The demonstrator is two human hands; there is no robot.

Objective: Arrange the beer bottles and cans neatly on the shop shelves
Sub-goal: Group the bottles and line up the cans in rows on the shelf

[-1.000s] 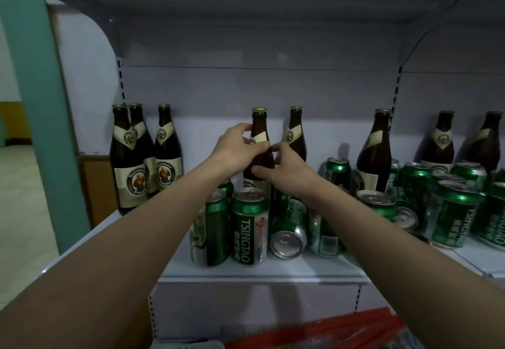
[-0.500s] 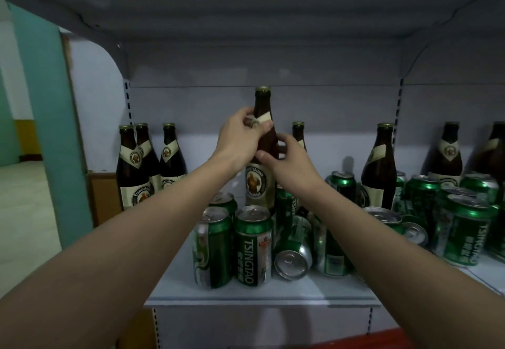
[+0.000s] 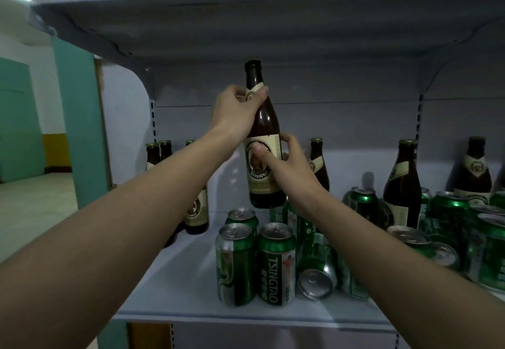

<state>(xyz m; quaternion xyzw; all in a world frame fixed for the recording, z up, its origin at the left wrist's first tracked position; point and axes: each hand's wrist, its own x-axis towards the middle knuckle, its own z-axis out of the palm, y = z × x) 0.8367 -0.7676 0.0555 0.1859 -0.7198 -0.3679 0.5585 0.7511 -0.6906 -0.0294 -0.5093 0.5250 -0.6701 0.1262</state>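
Brown bottle is in the air over the shelf, clear of the can cluster below it, long axis near vertical with the cap tipped slightly left. Left hand is wrapped round the neck and shoulder; right hand clasps the label, thumb across the front. So both hands are on it: left high, right low. Three bottles stand at the shelf's back-left corner, the likely set-down spot, and the left hand is nearer to it.
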